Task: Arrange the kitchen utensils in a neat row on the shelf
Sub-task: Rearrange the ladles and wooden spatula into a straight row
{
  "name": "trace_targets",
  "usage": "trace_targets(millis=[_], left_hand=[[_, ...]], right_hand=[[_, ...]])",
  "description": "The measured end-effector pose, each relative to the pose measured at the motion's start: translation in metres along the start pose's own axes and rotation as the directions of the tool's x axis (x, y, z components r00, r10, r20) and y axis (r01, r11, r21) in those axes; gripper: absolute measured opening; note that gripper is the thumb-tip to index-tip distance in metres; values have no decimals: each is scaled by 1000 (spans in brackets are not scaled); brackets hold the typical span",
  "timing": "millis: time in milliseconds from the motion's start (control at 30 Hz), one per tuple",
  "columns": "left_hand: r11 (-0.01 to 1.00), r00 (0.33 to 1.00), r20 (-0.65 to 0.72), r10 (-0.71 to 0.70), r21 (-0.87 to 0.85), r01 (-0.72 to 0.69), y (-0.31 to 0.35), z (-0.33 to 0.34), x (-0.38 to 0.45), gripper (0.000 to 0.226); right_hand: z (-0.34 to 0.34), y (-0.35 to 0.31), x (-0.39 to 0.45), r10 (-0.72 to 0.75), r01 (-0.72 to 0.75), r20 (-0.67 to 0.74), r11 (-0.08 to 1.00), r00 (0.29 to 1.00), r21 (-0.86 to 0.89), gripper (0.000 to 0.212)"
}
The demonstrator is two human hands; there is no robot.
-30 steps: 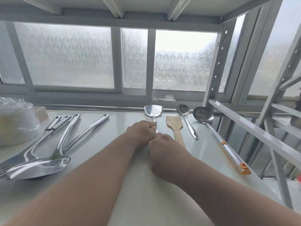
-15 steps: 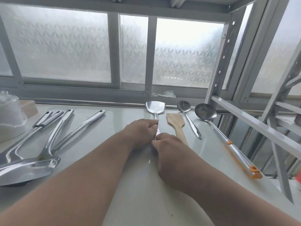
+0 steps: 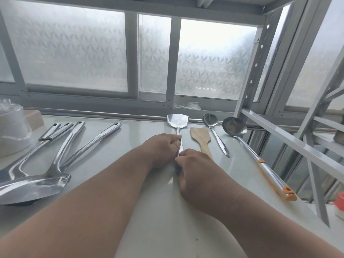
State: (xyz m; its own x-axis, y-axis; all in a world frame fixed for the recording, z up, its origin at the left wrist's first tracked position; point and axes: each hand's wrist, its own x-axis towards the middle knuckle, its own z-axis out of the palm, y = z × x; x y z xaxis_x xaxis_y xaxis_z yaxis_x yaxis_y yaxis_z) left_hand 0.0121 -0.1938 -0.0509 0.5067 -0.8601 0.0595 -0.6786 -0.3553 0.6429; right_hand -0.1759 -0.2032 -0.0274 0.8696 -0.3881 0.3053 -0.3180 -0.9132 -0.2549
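A steel spatula lies on the white shelf, its blade toward the window. My left hand grips the upper part of its handle, and my right hand holds the lower part just behind it. To its right lie a wooden spatula, a steel spoon and a ladle with an orange-trimmed handle, roughly parallel. At the left, several steel utensils lie fanned out and overlapping, with a wide turner blade nearest me.
A plastic-wrapped white container stands at the far left with a wooden block behind it. Frosted windows back the shelf. A white metal rack frame rises at the right edge, and something red sits below it.
Both hands stay on the steel spatula's handle and barely shift. The camera has tilted and moved slightly closer, so the left utensils sit lower in the frame.
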Motion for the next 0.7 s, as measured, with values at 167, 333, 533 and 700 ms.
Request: trace_targets(millis=[167, 333, 533, 700], left_hand=[[1000, 1000, -7, 6, -29, -6, 4, -2, -4, 45], [999, 999, -27, 21, -30, -21, 7, -5, -9, 43], [999, 999, -30, 12, -52, -13, 7, -5, -10, 42], [997, 1000, -22, -5, -75, 3, 7, -4, -11, 41]], right_hand=[[0, 0, -1, -4, 4, -11, 1000, 1000, 4, 30], [1, 0, 0, -8, 9, -35, 1000, 999, 8, 25], [3, 1, -1, -14, 14, -37, 1000, 999, -1, 17], [2, 1, -2, 1, -1, -24, 1000, 1000, 13, 24]])
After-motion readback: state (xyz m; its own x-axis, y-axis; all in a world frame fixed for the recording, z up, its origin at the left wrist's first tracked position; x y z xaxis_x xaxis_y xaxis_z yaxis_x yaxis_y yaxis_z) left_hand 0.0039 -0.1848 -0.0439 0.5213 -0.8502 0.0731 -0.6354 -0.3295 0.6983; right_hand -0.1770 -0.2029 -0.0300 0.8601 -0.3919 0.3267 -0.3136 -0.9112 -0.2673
